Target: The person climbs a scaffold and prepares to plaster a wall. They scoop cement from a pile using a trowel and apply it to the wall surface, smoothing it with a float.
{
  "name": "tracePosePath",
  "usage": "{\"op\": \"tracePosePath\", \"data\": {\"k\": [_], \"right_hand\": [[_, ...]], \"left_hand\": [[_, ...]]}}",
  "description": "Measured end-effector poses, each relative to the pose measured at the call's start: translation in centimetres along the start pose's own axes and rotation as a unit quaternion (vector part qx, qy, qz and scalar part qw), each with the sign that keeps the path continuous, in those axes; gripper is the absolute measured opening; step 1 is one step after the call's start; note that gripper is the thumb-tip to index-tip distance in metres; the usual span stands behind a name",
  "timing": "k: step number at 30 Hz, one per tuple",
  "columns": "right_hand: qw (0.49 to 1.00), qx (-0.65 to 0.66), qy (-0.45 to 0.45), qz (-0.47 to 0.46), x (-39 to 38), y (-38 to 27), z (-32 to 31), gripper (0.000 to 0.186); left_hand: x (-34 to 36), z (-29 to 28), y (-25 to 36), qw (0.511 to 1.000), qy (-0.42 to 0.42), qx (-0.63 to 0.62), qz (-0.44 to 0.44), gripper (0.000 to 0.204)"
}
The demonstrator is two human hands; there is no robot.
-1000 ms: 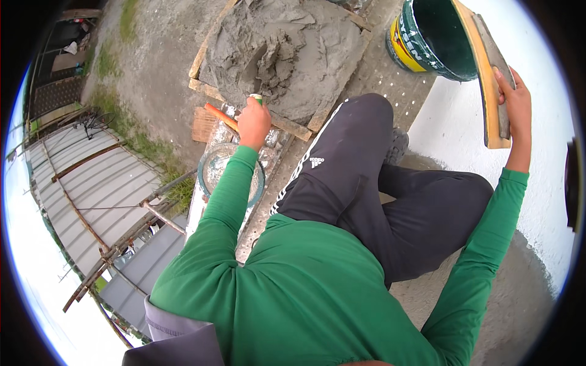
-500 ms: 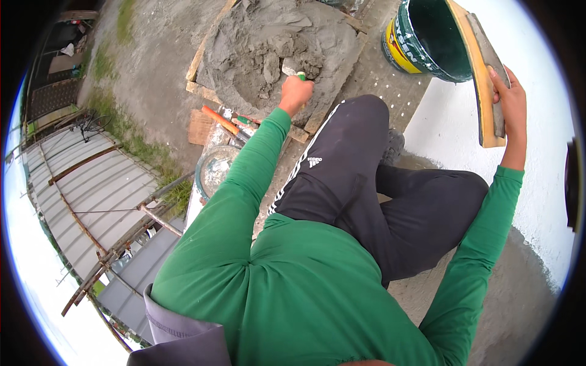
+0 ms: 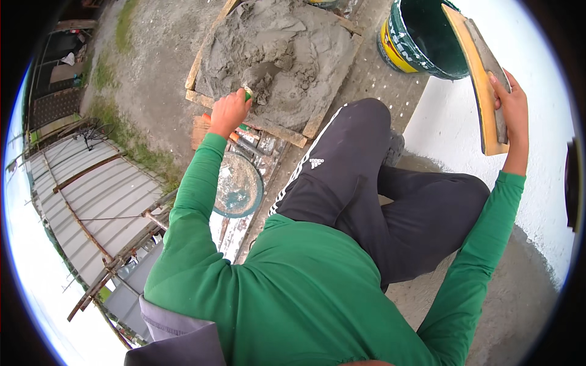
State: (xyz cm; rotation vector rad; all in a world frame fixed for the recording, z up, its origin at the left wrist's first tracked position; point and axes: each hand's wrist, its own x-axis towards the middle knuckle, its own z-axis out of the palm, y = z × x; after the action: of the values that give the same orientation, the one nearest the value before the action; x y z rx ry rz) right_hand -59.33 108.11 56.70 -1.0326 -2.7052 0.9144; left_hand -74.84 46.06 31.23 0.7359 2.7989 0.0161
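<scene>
My left hand [image 3: 230, 112] is closed around the green handle of a trowel [image 3: 248, 94]. Its blade rests in the wet grey mortar [image 3: 305, 67], which fills a shallow wooden-framed tray [image 3: 210, 100]. At the right, my right hand [image 3: 511, 105] grips a plastering float, a long yellow-orange board [image 3: 469, 61] with a grey bar along its back. The thumb lies against the board, which is held on edge close to the white wall [image 3: 445, 116].
A dark green bucket [image 3: 400, 46] with a yellow label stands beyond my knees. Near my left forearm are a round, mortar-crusted basin [image 3: 238, 186] and an orange-handled tool [image 3: 235, 139] on a stained board. Metal sheets [image 3: 91, 174] and poles lie farther left.
My left hand has moved left and slightly nearer with the trowel, whose blade now lies in the mortar's middle. More of the basin shows. The float has shifted slightly in my right hand.
</scene>
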Motion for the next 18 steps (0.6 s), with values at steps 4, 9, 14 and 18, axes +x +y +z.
{"op": "tracePosePath", "data": {"k": [4, 9, 14, 18], "right_hand": [[1.000, -0.004, 0.001, -0.006, -0.4, -0.4, 0.1, 0.067], [1.000, -0.008, -0.005, -0.013, -0.8, -0.7, 0.3, 0.066], [1.000, -0.014, -0.011, -0.010, -1.2, -0.5, 0.3, 0.066], [1.000, -0.026, -0.007, -0.008, -0.9, -0.1, 0.3, 0.067]], "left_hand": [[1.2, -2.4, -2.9, 0.997, 0.017, 0.066, 0.045, 0.029], [2.7, -4.6, -5.0, 0.991, 0.017, 0.105, 0.083, 0.028], [3.8, -7.4, -6.9, 0.992, 0.024, 0.109, 0.056, 0.024], [5.5, -7.5, -9.1, 0.990, 0.037, 0.133, 0.020, 0.026]]}}
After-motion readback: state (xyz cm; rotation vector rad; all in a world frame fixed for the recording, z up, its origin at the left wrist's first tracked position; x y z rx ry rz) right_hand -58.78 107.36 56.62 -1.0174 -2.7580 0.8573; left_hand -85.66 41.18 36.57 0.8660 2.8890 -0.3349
